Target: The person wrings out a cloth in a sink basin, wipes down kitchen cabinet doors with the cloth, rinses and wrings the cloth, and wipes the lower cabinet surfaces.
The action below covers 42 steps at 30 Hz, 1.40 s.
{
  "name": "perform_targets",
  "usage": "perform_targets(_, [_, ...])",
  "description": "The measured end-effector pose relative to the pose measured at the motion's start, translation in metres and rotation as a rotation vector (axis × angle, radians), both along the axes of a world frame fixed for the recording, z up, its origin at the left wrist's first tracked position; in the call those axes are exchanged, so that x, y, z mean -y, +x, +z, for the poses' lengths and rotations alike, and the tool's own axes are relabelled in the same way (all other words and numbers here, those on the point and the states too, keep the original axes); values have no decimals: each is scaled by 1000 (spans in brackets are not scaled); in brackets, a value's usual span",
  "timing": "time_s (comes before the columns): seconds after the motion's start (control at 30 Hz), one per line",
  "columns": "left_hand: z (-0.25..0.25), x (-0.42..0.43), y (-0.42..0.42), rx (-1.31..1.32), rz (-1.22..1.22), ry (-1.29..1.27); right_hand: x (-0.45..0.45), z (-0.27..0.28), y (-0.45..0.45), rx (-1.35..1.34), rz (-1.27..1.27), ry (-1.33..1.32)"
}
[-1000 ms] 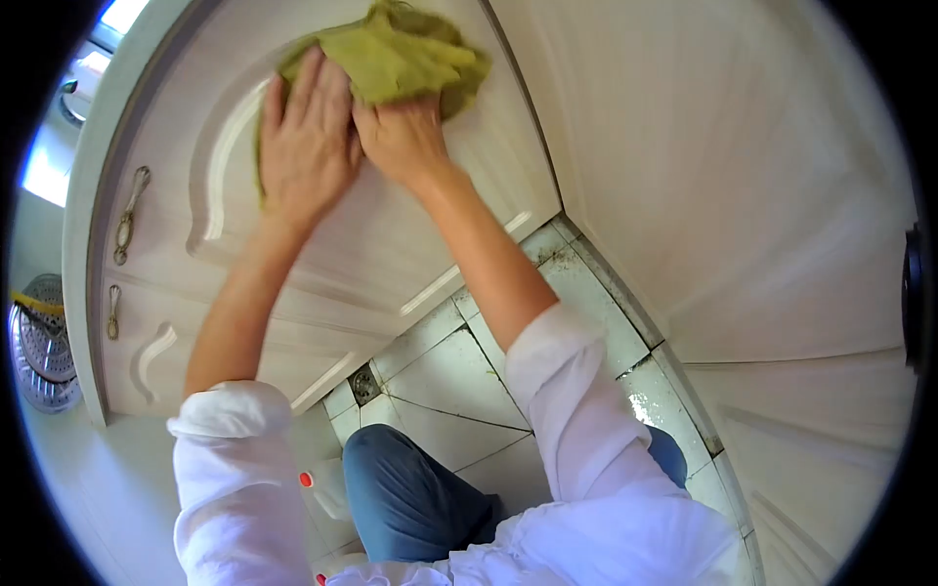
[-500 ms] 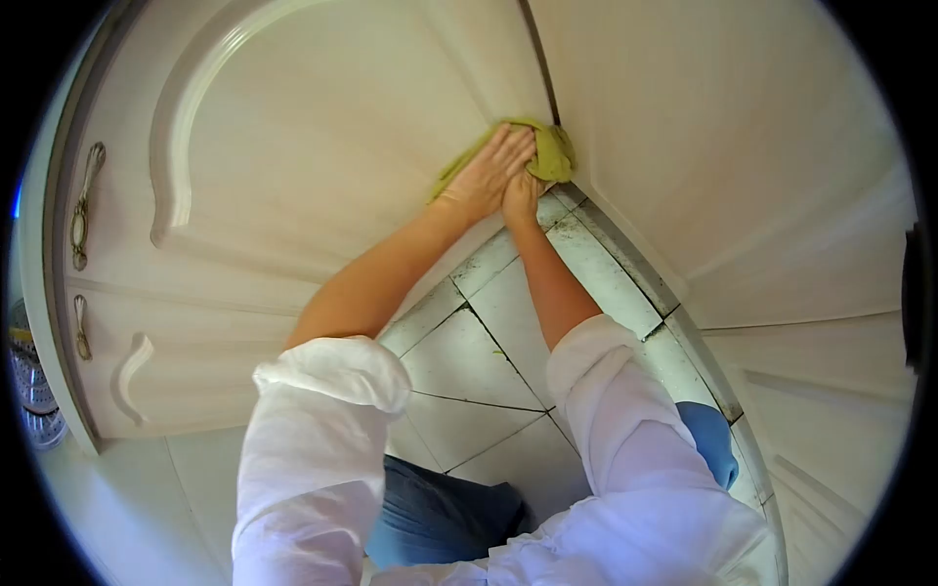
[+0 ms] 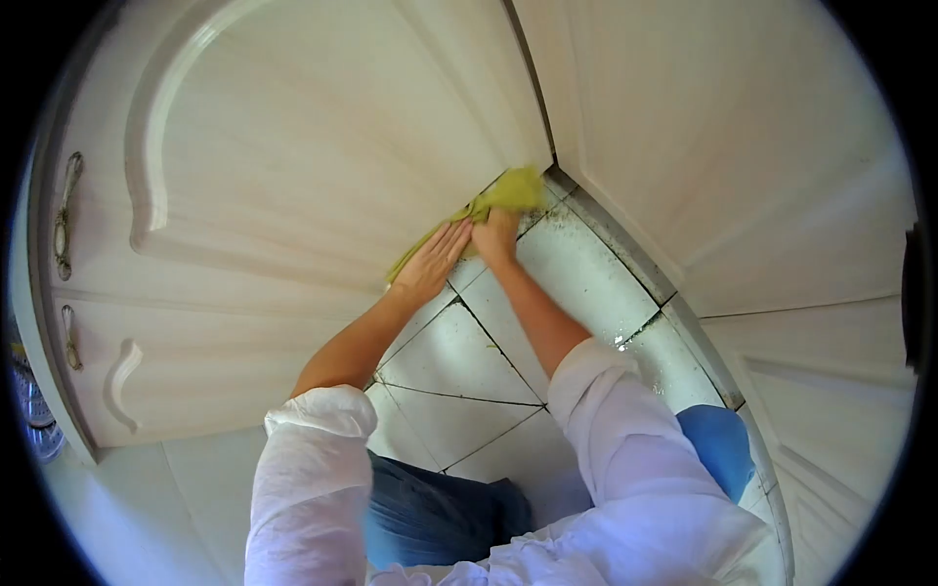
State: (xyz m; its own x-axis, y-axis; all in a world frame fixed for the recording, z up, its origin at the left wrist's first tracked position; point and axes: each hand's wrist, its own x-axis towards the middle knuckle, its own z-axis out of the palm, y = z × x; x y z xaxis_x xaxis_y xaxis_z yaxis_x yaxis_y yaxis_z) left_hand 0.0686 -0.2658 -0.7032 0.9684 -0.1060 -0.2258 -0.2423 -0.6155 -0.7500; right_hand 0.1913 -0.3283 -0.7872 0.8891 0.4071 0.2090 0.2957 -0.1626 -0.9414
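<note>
While left hand [image 3: 430, 268] lies open and flat on yellow-green cloth [image 3: 516, 190], right hand [image 3: 496, 235] has grip closed on its bunched part, along cabinet door's [image 3: 293, 137] bottom edge. Dark grime marks floor tiles [image 3: 584, 278] below door; wiped extent unclear.

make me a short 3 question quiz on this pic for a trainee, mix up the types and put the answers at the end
1. Multiple choice: what colour is the cloth?
a) blue
b) yellow-green
c) white

2. True or false: the right hand is nearer than the left hand to the corner where the cabinet fronts meet.

3. Fill in the blank: the left cabinet front shows ___ metal handles.

Key: 1. b; 2. true; 3. two
</note>
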Motion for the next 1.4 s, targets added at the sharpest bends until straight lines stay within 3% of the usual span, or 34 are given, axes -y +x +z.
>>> perform_targets(0.03, [-8,0,4,-9,2,-13,3,8,9,116,-11,-181])
perform_targets(0.07, [-14,1,13,-6,47,-89,6,8,9,117,-8,-190])
perform_targets(0.13, [-23,1,16,-2,97,-174,4,5,4,319,-229,76])
perform_targets(0.17, [-25,0,16,20,104,-207,5,4,-3,321,-225,72])
perform_targets(0.23, [-26,2,14,51,111,-243,13,-2,-11,233,-11,98])
perform_targets(0.3, [-23,1,9,60,135,-378,21,-5,2,215,8,205])
perform_targets(0.37, [-15,2,10,34,118,-350,29,-4,15,178,28,320])
perform_targets(0.5, [-9,7,18,45,85,-295,25,7,53,-147,-36,393])
perform_targets(0.57, [-8,15,36,86,65,-374,10,2,57,-402,-304,481])
perform_targets(0.73, [-13,12,59,139,42,-485,11,-11,68,-456,-293,494])
perform_targets(0.8, [-22,7,52,115,82,-484,11,-18,60,-334,-200,300])
perform_targets(1.03, [-36,4,32,123,87,-526,20,0,77,-307,-133,201])
perform_targets(1.1, [-33,6,44,142,64,-540,27,10,84,298,-278,41])
perform_targets(1.13, [-33,7,45,136,69,-541,24,12,80,292,-275,38])
perform_targets(1.2, [-35,12,47,194,92,-614,19,13,73,-26,-232,69])
perform_targets(1.23, [-37,13,43,189,96,-620,13,2,71,-30,-230,62])
perform_targets(1.3, [-39,14,41,221,127,-681,4,-2,72,-834,-92,645])
perform_targets(1.33, [-37,15,37,223,125,-681,9,2,70,-831,-92,646])
perform_targets(1.4, [-35,18,30,215,125,-638,26,12,71,-1254,164,739])
